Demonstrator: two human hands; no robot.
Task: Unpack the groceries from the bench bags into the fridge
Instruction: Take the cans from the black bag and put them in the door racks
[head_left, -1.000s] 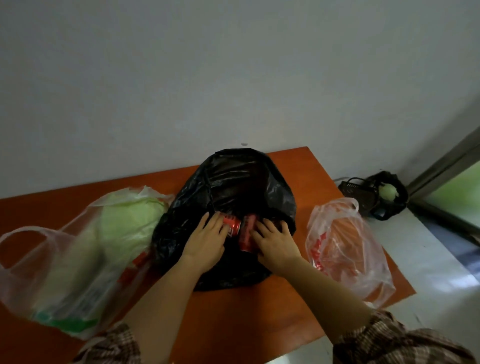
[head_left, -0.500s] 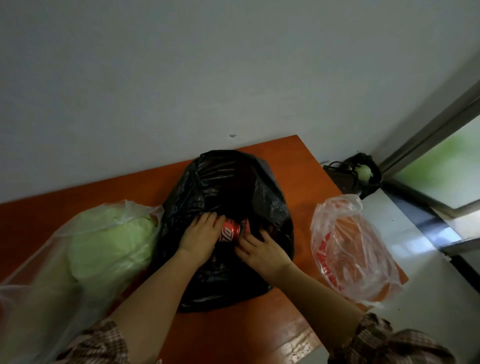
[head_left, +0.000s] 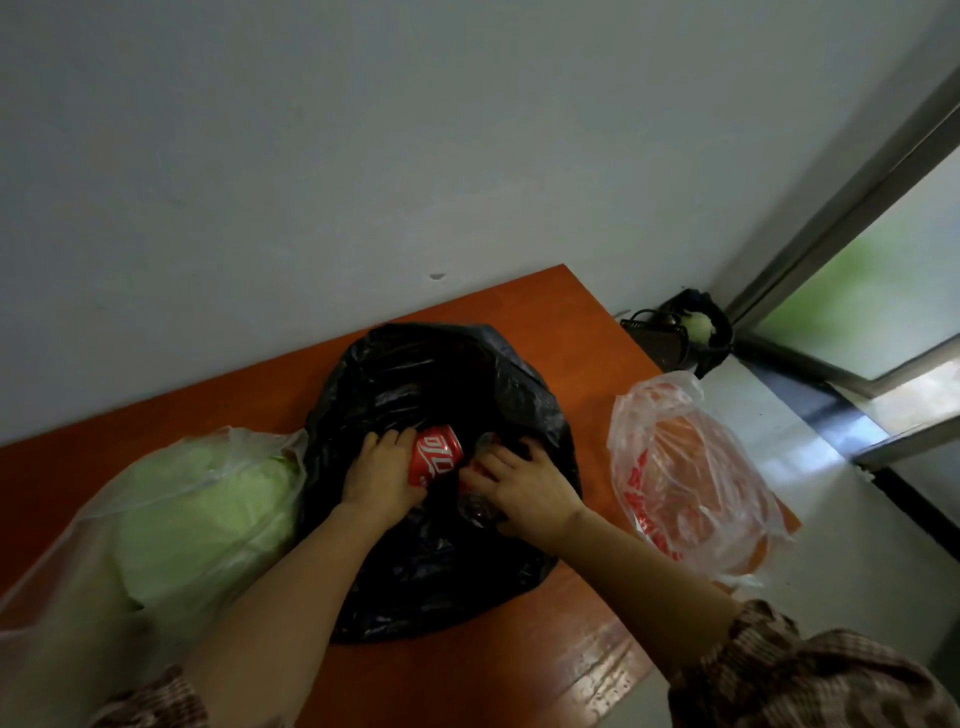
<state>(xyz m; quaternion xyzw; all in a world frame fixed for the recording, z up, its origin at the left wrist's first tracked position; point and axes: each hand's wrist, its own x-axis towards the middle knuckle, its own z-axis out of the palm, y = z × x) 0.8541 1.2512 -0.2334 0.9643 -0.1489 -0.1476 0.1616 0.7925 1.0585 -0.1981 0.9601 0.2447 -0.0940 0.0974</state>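
The left hand (head_left: 382, 480) now wraps a red soda can (head_left: 435, 455) that stands clear of the black bag (head_left: 441, 561); a second ago only slivers of red showed between the fingers, so the can has come up and tilted into plain sight, label outward. The right hand (head_left: 524, 486), just beside the left, is curled down into the bag's mouth; a bit of red shows by its fingers, likely a second can (head_left: 470, 475), but whether it grips the can or only the plastic I cannot tell. The bag sits under both hands on the orange surface (head_left: 597, 639). Outward of the left hand lies a clear bag (head_left: 156, 519) with a pale green cabbage (head_left: 202, 499) inside; outward of the right hand lies a thin clear bag with red print (head_left: 685, 478), its contents unclear. The view has also swung toward the right corner. My reading: unpacking is at its start, with the first can freed and ready to lift out. No fridge is in view
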